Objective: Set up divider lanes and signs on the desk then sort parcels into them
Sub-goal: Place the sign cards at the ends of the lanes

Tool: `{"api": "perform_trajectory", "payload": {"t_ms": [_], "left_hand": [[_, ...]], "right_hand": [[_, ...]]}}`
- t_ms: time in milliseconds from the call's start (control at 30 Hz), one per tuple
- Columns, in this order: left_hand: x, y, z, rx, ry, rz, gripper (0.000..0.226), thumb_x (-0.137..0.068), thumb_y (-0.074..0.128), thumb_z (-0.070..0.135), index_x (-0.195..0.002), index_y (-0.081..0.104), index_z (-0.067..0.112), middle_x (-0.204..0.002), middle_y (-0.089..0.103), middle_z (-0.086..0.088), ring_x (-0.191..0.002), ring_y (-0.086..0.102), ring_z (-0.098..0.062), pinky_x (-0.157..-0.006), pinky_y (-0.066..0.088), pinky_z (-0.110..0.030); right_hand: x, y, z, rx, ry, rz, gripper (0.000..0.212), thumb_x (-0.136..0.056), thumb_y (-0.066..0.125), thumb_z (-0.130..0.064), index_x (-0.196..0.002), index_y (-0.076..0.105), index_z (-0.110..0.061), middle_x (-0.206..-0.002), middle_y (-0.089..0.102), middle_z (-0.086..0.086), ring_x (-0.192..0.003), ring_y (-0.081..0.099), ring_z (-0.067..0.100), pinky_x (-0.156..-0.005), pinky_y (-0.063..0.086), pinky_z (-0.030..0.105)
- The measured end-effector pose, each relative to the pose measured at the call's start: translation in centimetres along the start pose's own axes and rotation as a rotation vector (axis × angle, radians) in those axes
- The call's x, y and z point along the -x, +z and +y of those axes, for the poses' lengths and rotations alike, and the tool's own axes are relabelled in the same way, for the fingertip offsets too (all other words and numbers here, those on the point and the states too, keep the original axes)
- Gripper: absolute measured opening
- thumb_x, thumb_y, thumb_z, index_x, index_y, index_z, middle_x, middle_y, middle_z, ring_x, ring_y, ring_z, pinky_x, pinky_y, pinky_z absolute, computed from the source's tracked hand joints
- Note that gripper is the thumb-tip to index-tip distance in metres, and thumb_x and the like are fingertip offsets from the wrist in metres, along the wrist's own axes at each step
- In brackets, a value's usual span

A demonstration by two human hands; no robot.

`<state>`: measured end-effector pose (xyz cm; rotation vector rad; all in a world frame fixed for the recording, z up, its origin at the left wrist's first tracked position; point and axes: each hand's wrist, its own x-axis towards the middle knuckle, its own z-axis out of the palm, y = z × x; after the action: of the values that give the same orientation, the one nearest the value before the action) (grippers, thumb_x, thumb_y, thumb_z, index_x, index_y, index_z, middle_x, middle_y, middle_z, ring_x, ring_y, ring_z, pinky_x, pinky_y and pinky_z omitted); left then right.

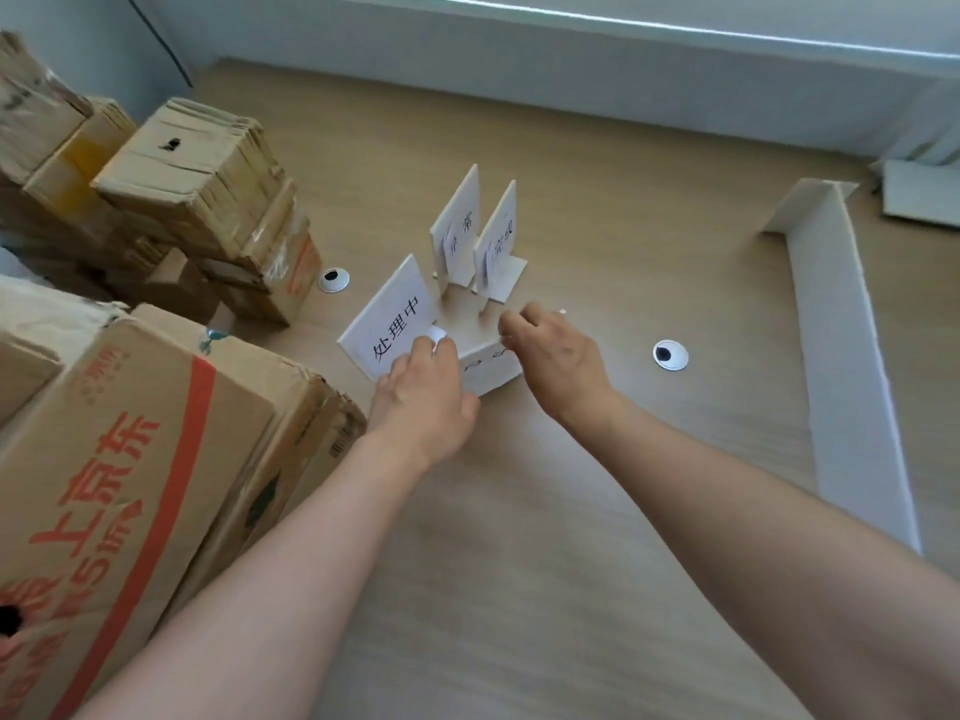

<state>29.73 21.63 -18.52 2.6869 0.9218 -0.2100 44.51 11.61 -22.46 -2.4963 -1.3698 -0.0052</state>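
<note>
**Signs gathered, lanes not yet laid**

The left hand (426, 392) pinches the lower edge of the tilted sign (389, 317). The right hand (556, 350) grips the top edge of a low sign (491, 368) with curled fingers. Two more signs (475, 236) stand just behind. One divider (852, 356) lies on the worktop (597, 511), well apart on the right. The parcels (130, 459) wait stacked on the left. I think each sign should be lifted by its base and kept upright, so the neighbours do not fall.

hands (488, 366) gripping white signs (395, 317), wooden desk (597, 511)
</note>
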Motion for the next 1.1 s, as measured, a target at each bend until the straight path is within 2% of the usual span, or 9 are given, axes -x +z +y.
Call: {"api": "perform_trajectory", "payload": {"t_ms": [67, 300, 400, 500, 700, 867, 1100], "left_hand": [[-1.1, -0.9, 1.7, -0.01, 0.032, -0.003, 0.045, -0.096, 0.052, 0.033, -0.134, 0.044, 0.012, -0.135, 0.046, -0.011, -0.119, 0.05, -0.036, -0.098, 0.045, -0.046], [-7.4, -3.4, 7.9, -0.079, 0.143, 0.015, 0.041, -0.095, 0.05, 0.032, -0.131, 0.048, 0.013, -0.137, 0.047, -0.01, -0.118, 0.051, -0.036, -0.095, 0.047, -0.043], [-11.0, -4.3, 11.4, -0.102, 0.19, 0.014, 0.046, -0.096, 0.05, 0.033, -0.138, 0.047, 0.014, -0.143, 0.045, -0.008, -0.119, 0.051, -0.035, -0.097, 0.046, -0.042], [-14.7, -4.6, 14.5, -0.109, 0.231, 0.026, 0.044, -0.096, 0.051, 0.031, -0.136, 0.049, 0.013, -0.139, 0.048, -0.009, -0.12, 0.051, -0.034, -0.097, 0.044, -0.041], [-22.6, -3.6, 19.3, -0.118, 0.27, 0.026, 0.042, -0.098, 0.05, 0.033, -0.135, 0.05, 0.013, -0.137, 0.05, -0.008, -0.119, 0.052, -0.033, -0.092, 0.045, -0.04], [-29.0, -1.7, 21.7, -0.109, 0.299, 0.024, 0.045, -0.096, 0.05, 0.034, -0.135, 0.051, 0.012, -0.138, 0.05, -0.01, -0.119, 0.054, -0.036, -0.1, 0.047, -0.047], [-36.0, 0.7, 23.2, -0.108, 0.285, 0.036, 0.046, -0.096, 0.053, 0.033, -0.138, 0.05, 0.012, -0.142, 0.047, -0.01, -0.12, 0.053, -0.038, -0.102, 0.046, -0.045]], "right_hand": [[-0.2, -1.7, 1.8, 0.049, 0.061, -0.004, 0.025, -0.088, 0.061, -0.002, -0.104, 0.054, -0.02, -0.1, 0.051, 0.002, -0.083, 0.051, 0.029, -0.055, 0.034, 0.033], [-2.7, -7.3, 9.9, 0.141, 0.271, 0.057, 0.01, -0.098, 0.057, -0.011, -0.104, 0.057, -0.019, -0.103, 0.054, 0.005, -0.091, 0.056, 0.032, -0.059, 0.033, 0.033], [-4.3, -9.0, 13.8, 0.158, 0.362, 0.081, 0.013, -0.096, 0.06, -0.009, -0.104, 0.059, -0.02, -0.106, 0.056, 0.005, -0.095, 0.055, 0.031, -0.062, 0.037, 0.033], [-6.3, -9.8, 17.8, 0.129, 0.449, 0.103, 0.007, -0.099, 0.058, -0.015, -0.104, 0.06, -0.02, -0.106, 0.056, 0.006, -0.095, 0.054, 0.03, -0.065, 0.038, 0.034], [-11.3, -9.5, 24.9, 0.059, 0.6, 0.126, 0.011, -0.102, 0.054, -0.023, -0.104, 0.064, -0.02, -0.108, 0.058, 0.007, -0.098, 0.059, 0.032, -0.069, 0.041, 0.034], [-16.1, -7.7, 29.8, 0.003, 0.677, 0.139, 0.012, -0.103, 0.055, -0.025, -0.105, 0.066, -0.022, -0.109, 0.059, 0.007, -0.102, 0.06, 0.031, -0.071, 0.041, 0.033], [-21.3, -5.4, 35.1, -0.013, 0.705, 0.162, 0.011, -0.102, 0.057, -0.023, -0.106, 0.067, -0.022, -0.109, 0.059, 0.007, -0.104, 0.059, 0.031, -0.074, 0.04, 0.034]]}}
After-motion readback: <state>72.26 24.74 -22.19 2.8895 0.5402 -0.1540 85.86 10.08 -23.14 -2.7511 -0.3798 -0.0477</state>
